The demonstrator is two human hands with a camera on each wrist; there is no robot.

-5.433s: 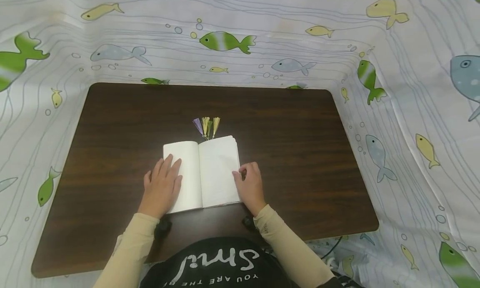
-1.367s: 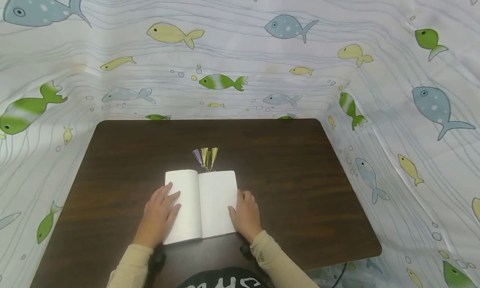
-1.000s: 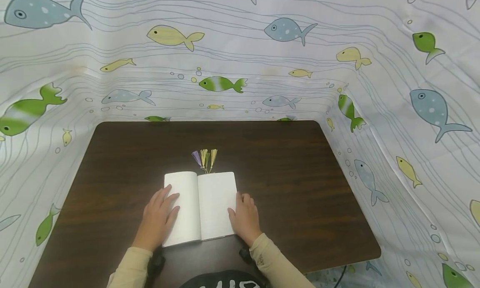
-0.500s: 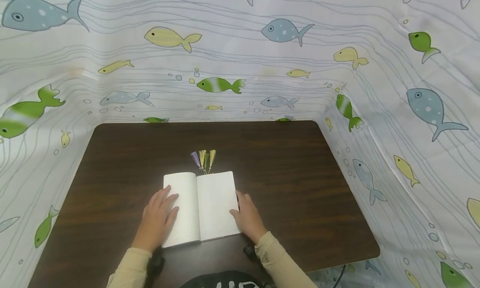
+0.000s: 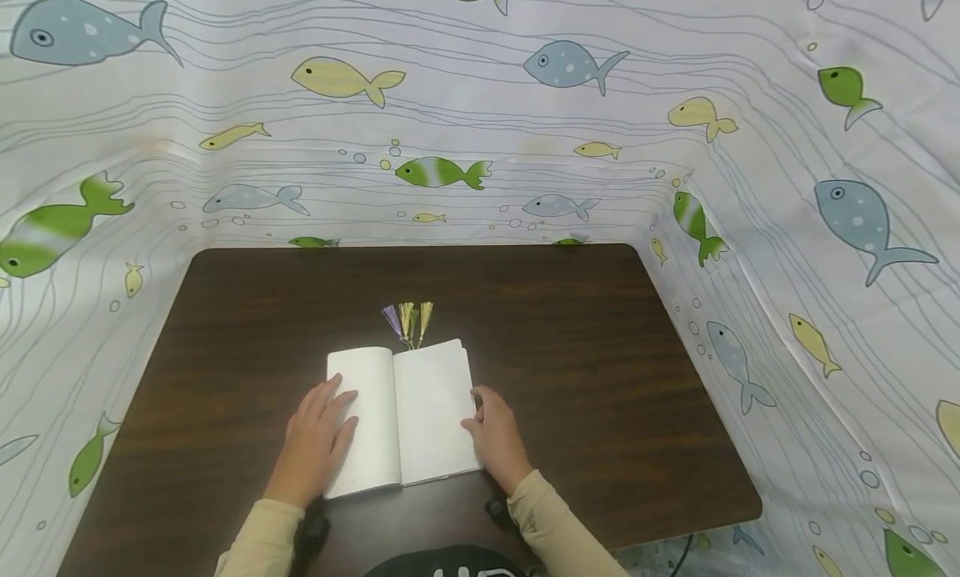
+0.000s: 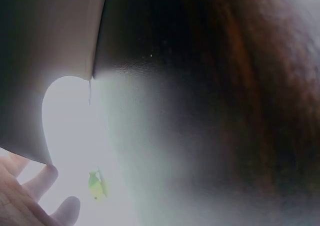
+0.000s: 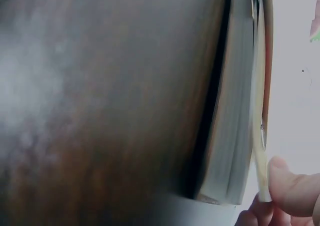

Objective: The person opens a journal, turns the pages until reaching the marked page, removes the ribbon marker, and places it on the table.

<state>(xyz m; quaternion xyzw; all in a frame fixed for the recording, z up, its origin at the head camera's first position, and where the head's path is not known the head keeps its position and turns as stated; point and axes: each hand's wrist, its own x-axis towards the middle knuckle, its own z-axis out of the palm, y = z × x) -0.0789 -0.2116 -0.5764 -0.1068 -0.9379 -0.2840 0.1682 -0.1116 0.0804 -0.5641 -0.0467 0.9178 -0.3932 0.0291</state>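
An open notebook point(image 5: 435, 414) with blank white pages lies on the table near the person. The left hand point(image 5: 311, 435) rests on the left page's outer side, its fingers extended and slightly spread. At the opposite edge, the right hand point(image 5: 501, 435) pinches some right-side pages between thumb and fingers. In the right wrist view, the thumb point(image 7: 290, 183) presses on a thin bundle of pages point(image 7: 259, 136), which stands apart from the thicker page block point(image 7: 230, 131) below. Tasselled bookmarks point(image 5: 408, 320), purple, yellow and green, stick out past the notebook's top edge.
The dark wood table point(image 5: 600, 393) has rounded corners. A white fish-print cloth point(image 5: 480, 102) surrounds its back and sides. The person's dark top point(image 5: 442, 564) is at the front edge, and a black cable point(image 5: 682, 552) hangs at lower right.
The right hand has curled its fingers and thumb onto the right pages' edge, and their top corner has lifted out of line. The left hand stays put. The head view has tilted upward since the earliest frame.
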